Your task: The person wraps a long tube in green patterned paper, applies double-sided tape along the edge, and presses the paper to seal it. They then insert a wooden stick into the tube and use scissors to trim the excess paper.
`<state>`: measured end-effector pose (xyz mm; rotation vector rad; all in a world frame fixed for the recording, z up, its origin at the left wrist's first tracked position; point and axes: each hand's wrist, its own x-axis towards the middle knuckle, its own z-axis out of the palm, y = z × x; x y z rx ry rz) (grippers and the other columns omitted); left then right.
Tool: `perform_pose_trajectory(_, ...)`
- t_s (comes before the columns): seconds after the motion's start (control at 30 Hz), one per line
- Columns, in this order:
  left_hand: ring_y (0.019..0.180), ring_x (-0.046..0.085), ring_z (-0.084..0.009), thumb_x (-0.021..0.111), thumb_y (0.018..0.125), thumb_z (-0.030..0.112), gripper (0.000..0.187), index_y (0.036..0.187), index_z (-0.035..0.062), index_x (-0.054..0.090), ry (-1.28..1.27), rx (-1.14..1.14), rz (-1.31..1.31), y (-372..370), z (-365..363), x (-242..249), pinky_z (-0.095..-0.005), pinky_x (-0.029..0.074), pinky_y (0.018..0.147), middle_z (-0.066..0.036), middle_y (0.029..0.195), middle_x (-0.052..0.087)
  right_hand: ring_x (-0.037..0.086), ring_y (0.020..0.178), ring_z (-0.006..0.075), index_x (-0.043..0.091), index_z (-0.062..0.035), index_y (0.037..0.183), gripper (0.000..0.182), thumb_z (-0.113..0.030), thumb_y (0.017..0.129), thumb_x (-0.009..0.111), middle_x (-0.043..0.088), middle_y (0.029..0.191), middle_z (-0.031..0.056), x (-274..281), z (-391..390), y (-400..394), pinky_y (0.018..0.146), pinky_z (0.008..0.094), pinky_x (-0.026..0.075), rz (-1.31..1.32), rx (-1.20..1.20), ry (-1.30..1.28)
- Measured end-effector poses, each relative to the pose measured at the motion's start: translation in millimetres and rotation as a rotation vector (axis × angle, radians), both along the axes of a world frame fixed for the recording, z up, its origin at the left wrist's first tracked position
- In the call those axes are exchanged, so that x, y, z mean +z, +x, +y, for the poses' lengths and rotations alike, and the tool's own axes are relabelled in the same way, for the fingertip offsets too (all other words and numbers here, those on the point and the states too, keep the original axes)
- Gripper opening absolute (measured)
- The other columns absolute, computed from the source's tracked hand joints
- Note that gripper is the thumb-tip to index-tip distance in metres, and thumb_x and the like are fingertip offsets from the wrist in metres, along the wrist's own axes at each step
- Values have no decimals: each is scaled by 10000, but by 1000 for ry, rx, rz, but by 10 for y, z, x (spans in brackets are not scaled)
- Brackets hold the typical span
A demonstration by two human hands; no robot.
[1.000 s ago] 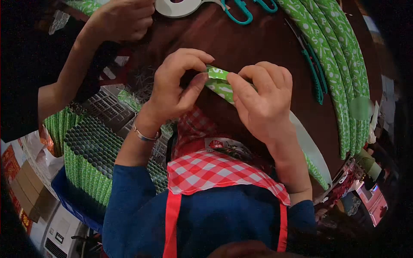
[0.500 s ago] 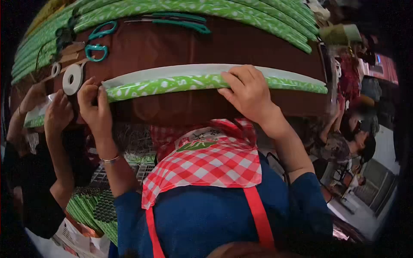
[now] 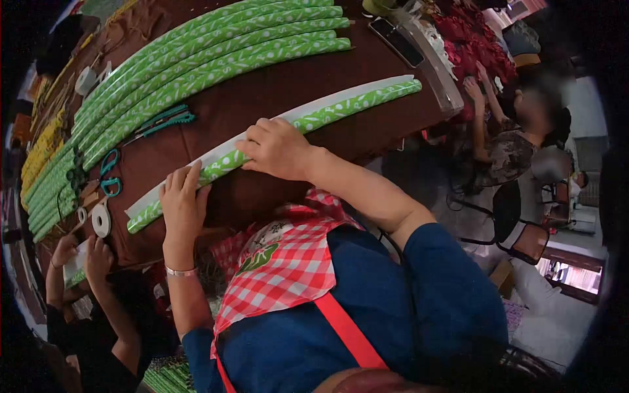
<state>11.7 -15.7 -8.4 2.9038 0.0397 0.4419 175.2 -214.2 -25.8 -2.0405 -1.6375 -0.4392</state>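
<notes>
A long, narrow roll of green patterned paper (image 3: 357, 101) lies slantwise on the brown-covered table, with a white strip of its underside showing along the far edge. My left hand (image 3: 182, 202) grips it near its left end, fingers over the far side and thumb on the near side. Around the middle of the roll, my right hand (image 3: 278, 150) is closed over it with bent fingers. The fingertips of both hands are partly hidden against the paper. Beyond the roll lie teal-handled scissors (image 3: 110, 173) and a teal cutting tool (image 3: 167, 120).
Several finished green rolls (image 3: 262, 36) lie side by side at the back. A roll of white tape (image 3: 101, 220) sits at left, near a co-worker's hands (image 3: 98, 259) holding a green and white piece. A dark phone (image 3: 398, 42) lies at the far right; another person sits beyond.
My view has turned, so the roll now slants up to the right. My left hand has shifted inward from the roll's left end. The right hand still grips near the middle.
</notes>
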Motion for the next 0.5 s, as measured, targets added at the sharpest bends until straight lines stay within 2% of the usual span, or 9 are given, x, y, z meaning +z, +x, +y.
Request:
perform_pose_trajectory(0.13,1054,542,-314,689,808,116,422,1210,102,562,10,37,77,-135,66,44,-444,399,874,-99,1108,579,555,824,238,633,-115,974,370,-315,699,779,559,840,28,6,-236,109,702,380,471,20,-3,-14)
perform_pose_trajectory(0.2,1049,544,-323,681,813,109,388,1185,94,570,-23,39,65,-246,142,81,-437,394,881,-110,1095,581,569,817,246,625,-120,891,318,-371,738,746,558,816,49,-26,-487,259,685,381,476,-12,-11,24)
perform_pose_trajectory(0.3,1046,546,-329,679,814,109,362,1160,81,578,-68,89,94,-379,222,118,-431,392,887,-118,1086,584,573,844,269,640,-113,929,313,-344,747,750,588,881,56,-29,-967,506,741,419,455,19,-109,41)
perform_pose_trajectory(0.5,1042,552,-338,705,788,112,349,1114,56,595,-121,128,160,-374,211,199,-435,403,894,-128,1096,589,571,922,299,653,-95,994,302,-297,785,730,599,947,67,7,-1760,812,843,438,435,6,-311,57)
